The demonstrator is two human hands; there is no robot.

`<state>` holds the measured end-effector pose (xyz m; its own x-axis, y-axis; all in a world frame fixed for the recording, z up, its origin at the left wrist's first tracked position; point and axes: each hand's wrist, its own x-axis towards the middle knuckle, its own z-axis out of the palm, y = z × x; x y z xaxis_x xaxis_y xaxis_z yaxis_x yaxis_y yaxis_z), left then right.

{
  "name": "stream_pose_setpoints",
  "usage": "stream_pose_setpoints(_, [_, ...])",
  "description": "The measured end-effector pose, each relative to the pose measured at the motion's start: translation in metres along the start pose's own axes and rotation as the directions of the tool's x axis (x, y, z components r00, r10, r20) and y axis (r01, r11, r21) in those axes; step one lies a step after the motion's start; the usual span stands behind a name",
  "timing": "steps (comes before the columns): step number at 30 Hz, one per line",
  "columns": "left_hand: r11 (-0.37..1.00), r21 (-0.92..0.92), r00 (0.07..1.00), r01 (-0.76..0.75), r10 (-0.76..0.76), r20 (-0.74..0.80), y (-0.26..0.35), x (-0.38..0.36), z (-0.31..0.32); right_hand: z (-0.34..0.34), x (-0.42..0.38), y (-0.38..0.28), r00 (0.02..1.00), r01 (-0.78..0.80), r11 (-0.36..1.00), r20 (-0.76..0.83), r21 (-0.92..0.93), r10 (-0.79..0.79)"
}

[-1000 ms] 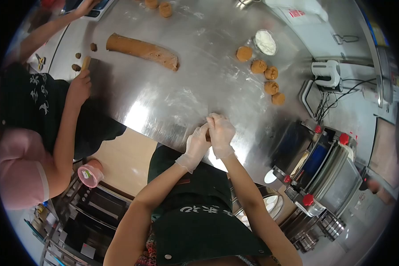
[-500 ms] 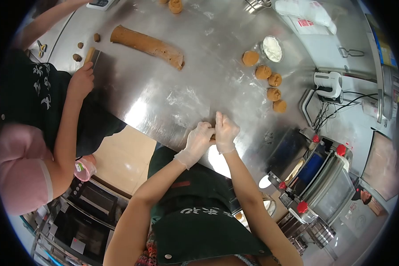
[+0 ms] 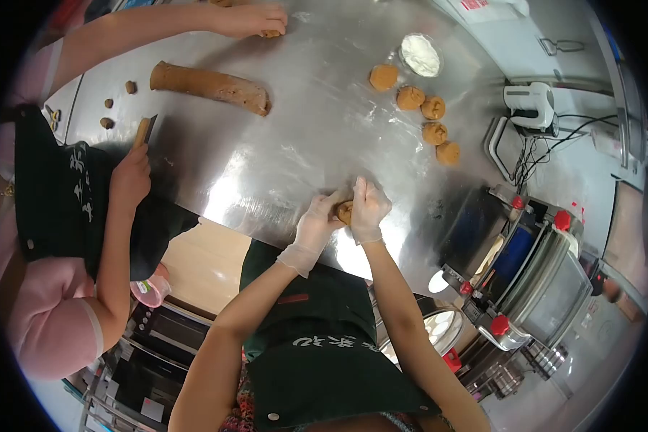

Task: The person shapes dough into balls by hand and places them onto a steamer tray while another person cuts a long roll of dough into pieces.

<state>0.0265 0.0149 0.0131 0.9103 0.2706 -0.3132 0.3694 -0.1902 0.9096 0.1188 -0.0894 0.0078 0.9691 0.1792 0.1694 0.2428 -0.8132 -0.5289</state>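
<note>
As one brown dough piece [image 3: 345,212] sits between the gloved left hand [image 3: 315,222] and the right hand [image 3: 371,210], near the close edge of the steel table [image 3: 324,101], both grasp it, the right thumb raised. Light, even pressure with small turns should suit it best, sparing the rim from cracks. Beyond lie five dough rounds [image 3: 434,133], one bowl of white powder [image 3: 420,56], one dough log [image 3: 209,87], three dark lumps [image 3: 106,123] and one scraper [image 3: 144,132] in a co-worker's hand [image 3: 131,178].

Glossy metal tabletop [image 3: 320,108], matt dough piece [image 3: 345,213], cloth apron [image 3: 317,385]
</note>
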Motion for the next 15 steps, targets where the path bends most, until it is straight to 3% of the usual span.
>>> stream_pose_setpoints(1, [0.990,-0.127,0.996,0.069,-0.076,-0.045,-0.005,-0.002,0.002,0.001,0.002,0.000,0.999,0.008,1.000,-0.038,-0.028,-0.009])
stream_pose_setpoints(4, [0.995,-0.036,0.994,-0.088,0.085,-0.069,-0.003,-0.006,0.008,-0.015,-0.005,-0.014,0.956,-0.289,0.955,0.073,0.060,0.284])
stream_pose_setpoints(7, [0.968,0.173,0.984,-0.179,0.176,0.031,0.014,-0.008,0.014,-0.018,-0.020,-0.014,0.930,-0.368,0.919,0.056,0.144,0.363])
stream_pose_setpoints(8, [0.951,0.238,0.980,-0.199,0.192,0.051,0.018,-0.009,0.015,-0.007,-0.026,0.004,0.939,-0.338,0.922,0.007,0.188,0.343])
stream_pose_setpoints(11, [0.955,0.210,0.976,-0.209,0.218,-0.018,0.014,-0.005,0.011,-0.009,-0.013,0.014,0.991,-0.121,0.992,-0.070,-0.039,0.119])
stream_pose_setpoints(14, [0.999,0.009,0.994,0.034,-0.035,0.103,-0.016,0.004,0.026,-0.013,-0.010,0.014,0.981,-0.190,0.981,-0.055,-0.051,0.187])
stream_pose_setpoints(15, [0.997,0.051,0.995,-0.049,0.045,0.085,-0.011,0.004,0.025,-0.014,-0.014,0.015,0.959,-0.282,0.959,-0.017,-0.041,0.282])
